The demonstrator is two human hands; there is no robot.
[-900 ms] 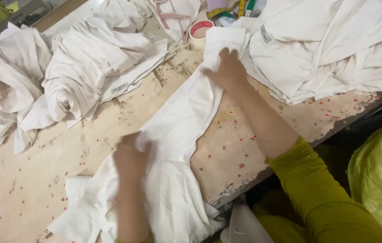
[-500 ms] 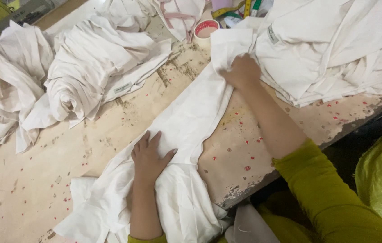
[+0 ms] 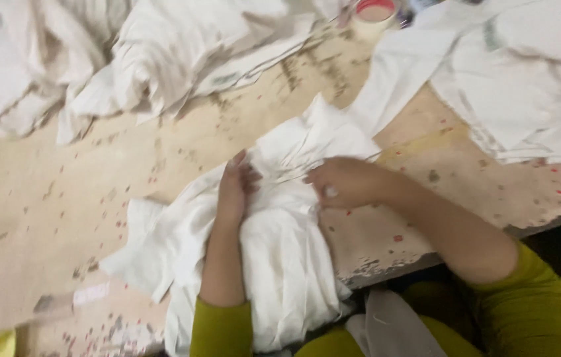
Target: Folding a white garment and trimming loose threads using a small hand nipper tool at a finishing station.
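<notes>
One white cloth [image 3: 280,244] lay bunched at the near edge of the worn, paint-flecked table [image 3: 62,205], its lower part spilling over the edge toward the person's lap; two hands worked on it, both in yellow-green sleeves [image 3: 532,311]. The left hand [image 3: 234,188] lay edge-on along the cloth with fingers straight and together, while the right hand [image 3: 343,182] had its fingers curled and pinched on a fold near the cloth's middle. Farther off were two heaps of white fabric, one at far left [image 3: 161,59] and one at far right [image 3: 518,79], with one roll of tape [image 3: 374,13] between them at the far edge.
</notes>
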